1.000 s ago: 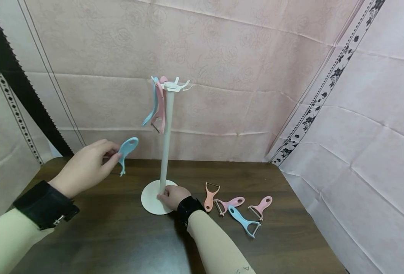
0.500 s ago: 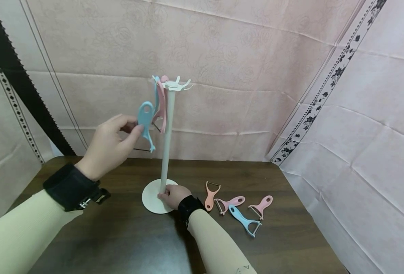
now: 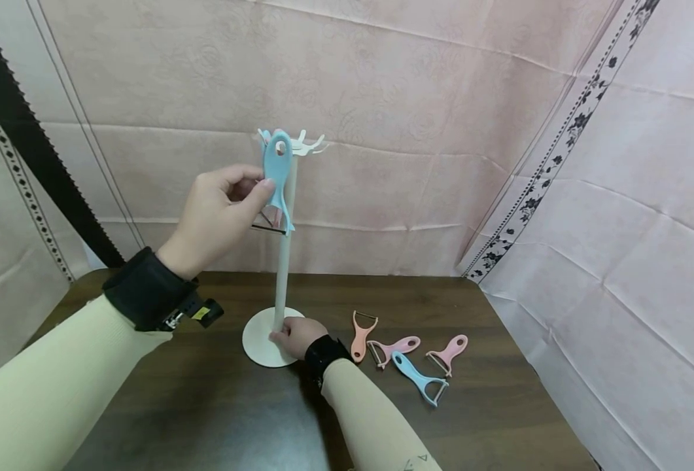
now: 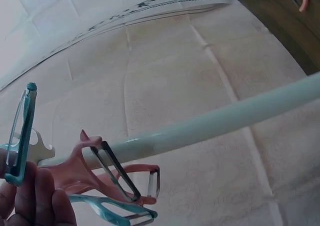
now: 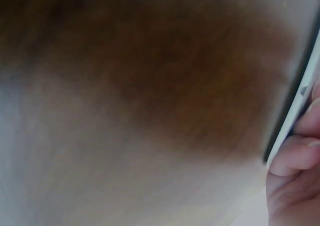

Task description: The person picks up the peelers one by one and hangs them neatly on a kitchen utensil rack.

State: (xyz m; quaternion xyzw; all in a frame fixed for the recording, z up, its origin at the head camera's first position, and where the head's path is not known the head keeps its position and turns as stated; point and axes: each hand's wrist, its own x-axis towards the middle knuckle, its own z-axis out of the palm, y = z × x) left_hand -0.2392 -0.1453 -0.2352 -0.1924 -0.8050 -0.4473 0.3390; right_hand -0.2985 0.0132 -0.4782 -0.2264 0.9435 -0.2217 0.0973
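My left hand (image 3: 220, 209) pinches a light blue peeler (image 3: 277, 167) by its handle, the holed end up, in front of the rack's top. A white upright rack (image 3: 283, 261) with hooks on top stands on a round base (image 3: 260, 340). Two pink peelers (image 4: 75, 171) and another blue peeler (image 4: 107, 211) hang on it, mostly covered by the held one in the head view. Down at the base, my right hand (image 3: 301, 337) grips the rim; in the right wrist view its fingers (image 5: 292, 156) lie against the edge.
Right of the rack, an orange peeler (image 3: 360, 340), a pink peeler (image 3: 402, 347), a second pink peeler (image 3: 454, 350) and a blue peeler (image 3: 420, 379) lie on the dark wooden table (image 3: 500, 418). Pale patterned cloth (image 3: 411, 196) hangs behind.
My left hand has carried the blue peeler up and to the right, from beside the rack to in front of its hooks. My right hand stays on the base.
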